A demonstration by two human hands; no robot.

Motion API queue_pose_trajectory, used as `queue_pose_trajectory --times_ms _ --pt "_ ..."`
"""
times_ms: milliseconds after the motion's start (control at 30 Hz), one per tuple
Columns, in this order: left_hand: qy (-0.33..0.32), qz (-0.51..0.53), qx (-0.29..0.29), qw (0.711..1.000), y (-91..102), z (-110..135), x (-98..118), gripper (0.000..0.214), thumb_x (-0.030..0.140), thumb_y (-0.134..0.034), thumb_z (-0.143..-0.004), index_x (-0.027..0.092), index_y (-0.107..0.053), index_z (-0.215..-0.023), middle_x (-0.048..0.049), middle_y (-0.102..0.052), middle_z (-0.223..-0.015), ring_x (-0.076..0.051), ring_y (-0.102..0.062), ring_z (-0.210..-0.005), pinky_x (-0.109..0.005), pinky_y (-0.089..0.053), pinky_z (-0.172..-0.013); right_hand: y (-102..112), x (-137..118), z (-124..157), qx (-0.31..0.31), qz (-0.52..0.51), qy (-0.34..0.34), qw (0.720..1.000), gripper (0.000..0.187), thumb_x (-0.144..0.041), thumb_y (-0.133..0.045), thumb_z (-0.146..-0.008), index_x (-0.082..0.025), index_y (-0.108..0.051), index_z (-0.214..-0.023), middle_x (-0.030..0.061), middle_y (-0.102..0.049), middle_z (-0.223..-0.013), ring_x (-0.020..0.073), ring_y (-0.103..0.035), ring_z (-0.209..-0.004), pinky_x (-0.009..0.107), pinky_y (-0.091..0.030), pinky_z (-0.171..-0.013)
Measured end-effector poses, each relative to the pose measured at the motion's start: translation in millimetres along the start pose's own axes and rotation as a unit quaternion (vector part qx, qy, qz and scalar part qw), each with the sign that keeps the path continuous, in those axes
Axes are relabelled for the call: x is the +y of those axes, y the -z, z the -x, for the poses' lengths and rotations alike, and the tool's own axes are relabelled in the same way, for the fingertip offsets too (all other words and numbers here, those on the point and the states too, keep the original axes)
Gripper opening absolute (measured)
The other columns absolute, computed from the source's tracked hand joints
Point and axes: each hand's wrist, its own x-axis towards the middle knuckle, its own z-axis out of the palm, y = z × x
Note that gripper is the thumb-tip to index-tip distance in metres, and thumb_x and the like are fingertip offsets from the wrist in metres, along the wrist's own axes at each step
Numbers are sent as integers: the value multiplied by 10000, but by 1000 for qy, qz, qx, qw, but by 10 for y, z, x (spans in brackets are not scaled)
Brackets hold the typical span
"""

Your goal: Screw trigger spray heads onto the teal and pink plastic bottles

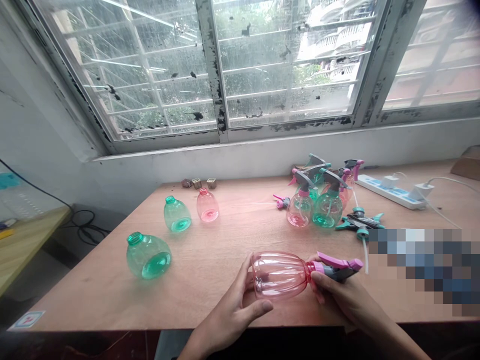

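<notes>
So the pink bottle is on its side in both hands, near the front edge of the surface, base pointing left. Right hand comes in from the lower right, wrist angled inward, fingers closed around the spray head with the thumb pressed by the neck. Left hand comes up from below, cupped at the base, thumb poking out in front. Its fingers are partly behind the plastic, so can't really tell if they're gripping or just propping it.

Both forearms cross the front edge. Decent bit of bare wood beyond the bottle, plus more toward the left, up to two green bottles and a small pink one. Right side's tighter: a bunch of spray bottles, loose spray heads and a power strip.
</notes>
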Motion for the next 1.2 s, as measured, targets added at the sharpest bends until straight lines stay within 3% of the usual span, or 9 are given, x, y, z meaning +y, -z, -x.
queue_pose_trajectory --times_ms 67,200,267,433,567,700,867,1067,1200 --pt "2 -3 -6 1000 15 -8 -21 985 392 -726 -930 284 -71 -1657 -136 -363 -1657 -336 -291 -1550 -532 -241 -1274 -13 -21 5 3 2 -1 1000 440 -599 -717 -869 -180 -661 -745 29 -650 -673 172 -543 -600 328 -438 -651" --pt "-21 -25 -2 999 22 -11 -41 991 330 -741 -922 368 -68 -1648 -48 -128 -1751 -317 -262 -1566 -494 -237 -1287 -28 -60 21 8 17 7 1000 471 -611 -693 -881 -186 -672 -678 21 -629 -604 184 -549 -595 336 -443 -670" --pt "-30 -36 3 999 14 -6 -38 987 309 -726 -933 395 -47 -1643 -25 -93 -1757 -312 -245 -1572 -488 -227 -1292 -19 -61 24 -4 27 11 1000 475 -602 -675 -899 -189 -680 -665 22 -626 -596 197 -568 -622 341 -440 -699" --pt "-16 -38 9 999 -13 2 0 1056 314 -751 -913 382 10 -1643 -49 -160 -1746 -329 -228 -1577 -509 -200 -1295 16 -21 12 -34 32 12 999 487 -589 -635 -936 -181 -681 -674 35 -640 -634 203 -566 -662 334 -409 -703" --pt "2 0 9 1000 -22 3 31 1028 421 -714 -936 319 16 -1652 -94 -147 -1746 -343 -192 -1589 -527 -183 -1293 10 -8 7 -37 3 21 999 460 -559 -636 -951 -191 -669 -677 25 -632 -636 196 -559 -648 339 -418 -711" --pt "-5 14 -11 1000 -19 -10 68 931 490 -649 -971 261 -67 -1661 -125 -271 -1710 -336 -245 -1576 -504 -210 -1290 3 -5 13 -20 -39 20 999 405 -549 -675 -938 -187 -676 -757 26 -669 -679 175 -550 -602 335 -407 -670" --pt "-6 16 -25 1000 -1 -29 37 954 432 -680 -966 275 -45 -1660 -130 -386 -1654 -326 -322 -1546 -497 -250 -1278 10 21 7 -8 -65 22 998 367 -528 -684 -950 -183 -674 -826 12 -663 -666 160 -543 -599 319 -376 -642" --pt "-27 2 5 1000 -5 -18 -53 979 306 -721 -943 383 -43 -1645 -43 -261 -1720 -282 -324 -1548 -439 -258 -1284 30 73 -9 -15 -99 19 995 339 -492 -705 -947 -181 -671 -818 25 -680 -728 146 -549 -586 308 -388 -615" --pt "-24 -7 5 1000 -13 -13 -46 991 297 -728 -939 394 -36 -1642 -26 -212 -1736 -277 -294 -1563 -431 -237 -1294 43 84 -10 -20 -103 27 994 320 -478 -701 -955 -183 -678 -830 26 -680 -729 146 -555 -589 306 -388 -607"
